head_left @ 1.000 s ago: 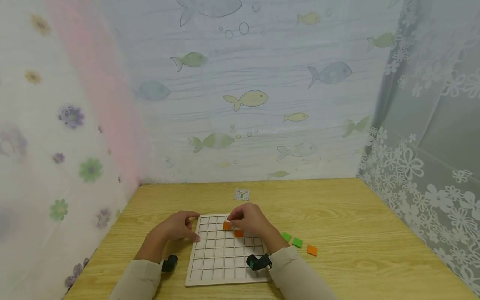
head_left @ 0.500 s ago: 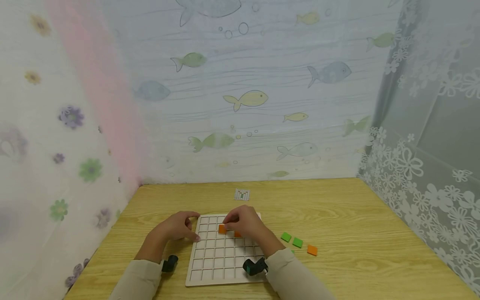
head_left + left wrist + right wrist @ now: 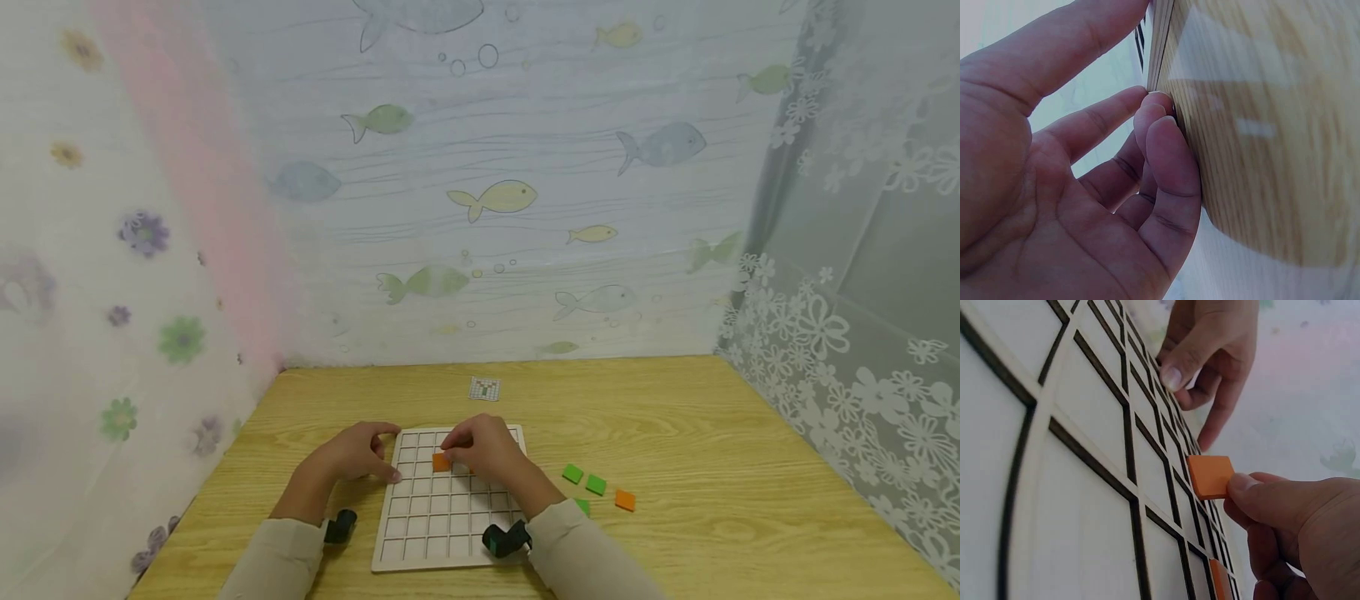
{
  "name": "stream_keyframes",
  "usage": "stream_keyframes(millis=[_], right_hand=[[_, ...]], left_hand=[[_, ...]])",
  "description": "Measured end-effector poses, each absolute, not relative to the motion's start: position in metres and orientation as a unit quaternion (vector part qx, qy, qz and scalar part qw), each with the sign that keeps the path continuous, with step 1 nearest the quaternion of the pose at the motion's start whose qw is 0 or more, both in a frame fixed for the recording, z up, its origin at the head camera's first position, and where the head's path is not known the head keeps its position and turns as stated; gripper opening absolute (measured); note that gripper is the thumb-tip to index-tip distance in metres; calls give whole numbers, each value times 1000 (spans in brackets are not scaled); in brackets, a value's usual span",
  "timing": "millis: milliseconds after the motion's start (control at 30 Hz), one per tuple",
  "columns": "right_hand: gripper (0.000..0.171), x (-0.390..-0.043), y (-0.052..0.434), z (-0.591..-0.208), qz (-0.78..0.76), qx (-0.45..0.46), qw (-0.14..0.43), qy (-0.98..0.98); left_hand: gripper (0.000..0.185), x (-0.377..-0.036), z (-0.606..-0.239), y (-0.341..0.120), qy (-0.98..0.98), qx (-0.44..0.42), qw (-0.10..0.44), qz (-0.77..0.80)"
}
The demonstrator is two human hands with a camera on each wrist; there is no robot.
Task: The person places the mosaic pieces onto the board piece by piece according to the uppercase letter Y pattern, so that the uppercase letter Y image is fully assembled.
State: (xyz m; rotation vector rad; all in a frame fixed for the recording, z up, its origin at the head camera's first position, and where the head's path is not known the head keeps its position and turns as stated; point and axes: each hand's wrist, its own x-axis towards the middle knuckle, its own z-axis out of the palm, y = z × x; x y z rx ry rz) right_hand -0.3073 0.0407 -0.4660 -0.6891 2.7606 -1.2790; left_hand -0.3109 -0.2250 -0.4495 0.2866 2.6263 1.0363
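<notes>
A pale wooden grid board [image 3: 384, 533] lies on the table. Thumb and fingertips of the right hand [image 3: 491, 450] pinch an orange square tile [image 3: 441, 462] over the board's upper left part. In the right wrist view this tile [image 3: 1210, 477] stands tilted, its edge right at the grid. Lower in that view, a second orange tile [image 3: 1220, 581] sits in a cell; the right hand mostly hides it from the head camera. Along the board's left edge rests the left hand [image 3: 356, 454], thumb and forefinger spread and touching the edge, its other fingers bent against the tabletop [image 3: 1254, 162].
Right of the board lie several green tiles [image 3: 596, 485] and one orange tile [image 3: 625, 500]. Behind the board is a small card [image 3: 484, 388] printed with a coloured grid pattern. Patterned curtains [image 3: 495, 250] stand around the table.
The right hand has shifted slightly left and toward the person with the pinched orange tile. A green tile near the right wrist has come into view. The left hand stays put.
</notes>
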Motion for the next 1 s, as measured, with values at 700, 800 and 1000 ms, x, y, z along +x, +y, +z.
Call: stream_keyframes(millis=[700,800,1000], right_hand=[[8,-306,39,-463,-384,-259,23,886],[8,-306,39,-462,-381,-262,23,886],[8,-305,39,-463,-378,-260,23,888]], left_hand=[[86,-310,-449,-225,913,96,154,366],[85,-310,-449,-225,915,97,151,362],[86,-311,-449,-224,914,94,153,363]])
